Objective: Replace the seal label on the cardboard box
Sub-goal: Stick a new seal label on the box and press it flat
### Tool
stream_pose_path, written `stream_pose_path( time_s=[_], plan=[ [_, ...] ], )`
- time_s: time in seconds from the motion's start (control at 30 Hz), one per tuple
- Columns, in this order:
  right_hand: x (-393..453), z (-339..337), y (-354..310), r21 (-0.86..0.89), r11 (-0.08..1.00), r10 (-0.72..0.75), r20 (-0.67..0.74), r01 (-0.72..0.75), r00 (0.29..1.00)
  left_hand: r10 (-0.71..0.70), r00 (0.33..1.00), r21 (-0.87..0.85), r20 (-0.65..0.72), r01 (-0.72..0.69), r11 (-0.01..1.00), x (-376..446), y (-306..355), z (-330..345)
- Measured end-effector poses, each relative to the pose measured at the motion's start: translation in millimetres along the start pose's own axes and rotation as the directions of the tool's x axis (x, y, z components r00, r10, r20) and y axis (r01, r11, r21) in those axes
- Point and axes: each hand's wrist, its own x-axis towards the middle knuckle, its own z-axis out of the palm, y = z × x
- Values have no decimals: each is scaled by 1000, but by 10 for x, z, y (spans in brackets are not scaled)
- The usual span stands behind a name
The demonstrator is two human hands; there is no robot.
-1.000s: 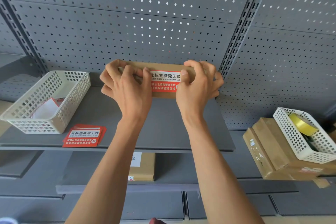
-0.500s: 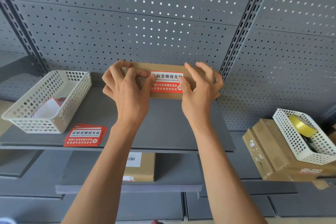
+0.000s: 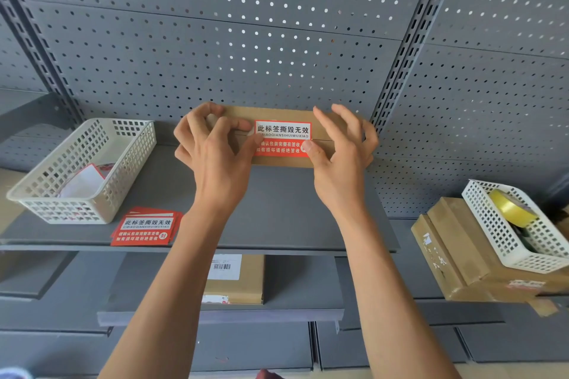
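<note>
A flat cardboard box stands on the grey shelf against the pegboard. A red and white seal label is stuck across its seam. My left hand grips the box's left end, fingers curled over the top edge, thumb and forefinger touching the label's left edge. My right hand is at the box's right end with fingers spread and lifted. Its thumb presses on the label's lower right corner.
A stack of spare red labels lies at the shelf's front left, beside a white basket holding paper scraps. At right, another white basket with yellow tape sits on cardboard boxes. One more box lies on the lower shelf.
My right hand has loosened from a closed grip on the box's right end to spread fingers, with the thumb staying on the label. More of the label shows. The left hand keeps its hold.
</note>
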Motion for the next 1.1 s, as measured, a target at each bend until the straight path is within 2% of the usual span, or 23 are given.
stream_pose_path(
  time_s=[0.13, 0.3, 0.4, 0.5, 0.7, 0.9, 1.1],
  plan=[
    [-19, -52, 30, 13, 1000, -27, 58, 26, 998, 13, 1000, -13, 2, -13, 1000, -15, -26, -11],
    [-21, -102, 45, 29, 999, -20, 116, 17, 993, -47, 996, -1, -76, 47, 999, -36, 128, 61],
    [-6, -56, -38, 98, 995, 32, 13, -33, 999, -56, 993, 51, -108, 62, 997, -41, 174, 135],
    [20, 48, -140, 94, 994, 69, -101, -60, 992, -32, 992, 84, -123, 43, 996, -51, 143, 176],
    [21, 149, -164, 40, 999, 39, -154, -33, 987, -1, 993, 90, -117, 11, 996, -64, 90, 175],
    [-1, 93, -102, 53, 998, 26, -71, -22, 997, 26, 997, 66, -72, -22, 998, -81, 29, 139],
    [-46, -2, -41, 15, 1000, 4, 70, -6, 998, 60, 998, 57, -19, -59, 997, -89, -15, 82]
  ],
)
